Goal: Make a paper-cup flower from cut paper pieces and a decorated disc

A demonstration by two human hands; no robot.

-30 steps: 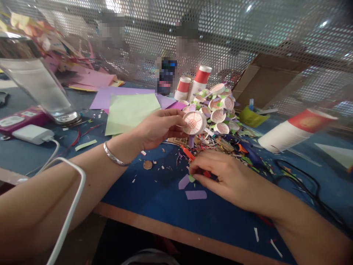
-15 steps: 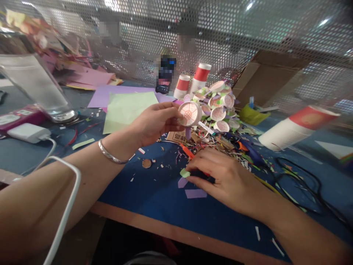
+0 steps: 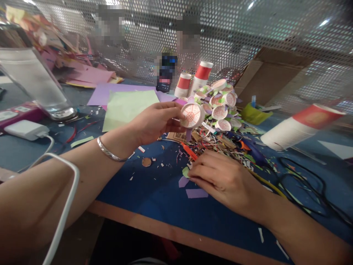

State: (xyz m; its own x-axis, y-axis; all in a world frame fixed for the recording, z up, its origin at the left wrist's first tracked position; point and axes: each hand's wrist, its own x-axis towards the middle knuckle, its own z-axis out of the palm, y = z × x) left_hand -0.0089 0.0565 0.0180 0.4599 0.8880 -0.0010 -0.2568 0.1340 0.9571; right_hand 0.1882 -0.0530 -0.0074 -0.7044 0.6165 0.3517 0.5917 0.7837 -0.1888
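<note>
On the scrap-strewn blue table (image 3: pixel 154 198), the left hand (image 3: pixel 154 123) pinches a light, crushable paper disc (image 3: pixel 193 115) by its rim at frame centre; the right hand (image 3: pixel 220 178), fingers closed, nips a flimsy green scrap (image 3: pixel 185 172).

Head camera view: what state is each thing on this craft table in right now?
Left hand: raised, grip shut on paper disc.
Paper disc: held upright, purple strip hanging below.
Right hand: on the table, fingertips pinching a green scrap.
Disc pile: heaped.
Near cup stack: lying sideways.
Far cup stacks: upright.
</note>
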